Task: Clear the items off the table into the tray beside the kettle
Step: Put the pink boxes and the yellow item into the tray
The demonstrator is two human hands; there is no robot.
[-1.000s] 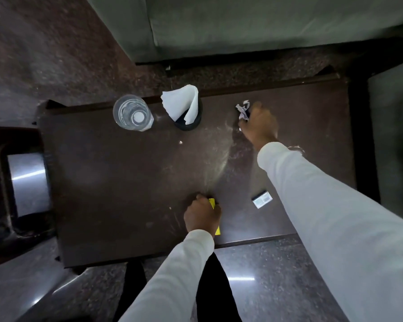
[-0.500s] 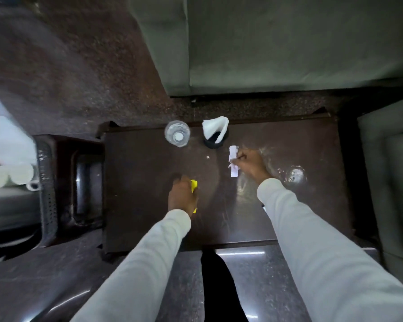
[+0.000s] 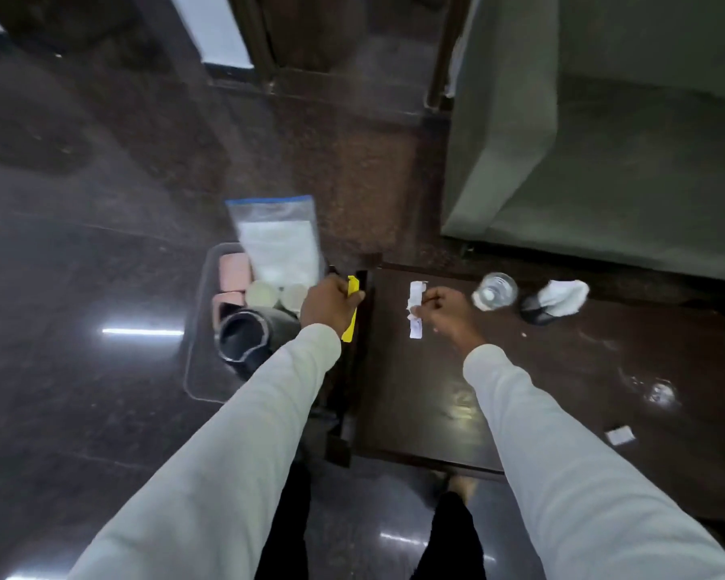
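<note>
A person in pale long sleeves reached out with both hands over a dark tabletop (image 3: 499, 395) and the tray (image 3: 197, 328) set on the floor beside it. The left hand (image 3: 329, 305) had its fingers closed around a yellow packet (image 3: 351, 324), held upright just at the tabletop's left edge, beside the tray. The right hand (image 3: 446, 313) pinched a white wrapper (image 3: 415, 307) between thumb and fingers, above the tabletop's far left part.

The clear tray held a dark kettle (image 3: 248, 332), its open top facing the camera, 2 round white lids (image 3: 277, 294), pink packets (image 3: 233, 272) and a clear zip bag (image 3: 279, 240) leaning at the far end.

Resting on the tabletop were a glass (image 3: 494, 291) near the far edge, just right of the right hand, and beside it a black holder (image 3: 534, 309) with a white napkin (image 3: 566, 295) drooping out of it. A small white sachet (image 3: 619, 435) lay near the front right, well apart from both hands. A tiny crumb (image 3: 524, 334) sat near the holder. A green sofa (image 3: 603, 161) stood beyond the tabletop.
</note>
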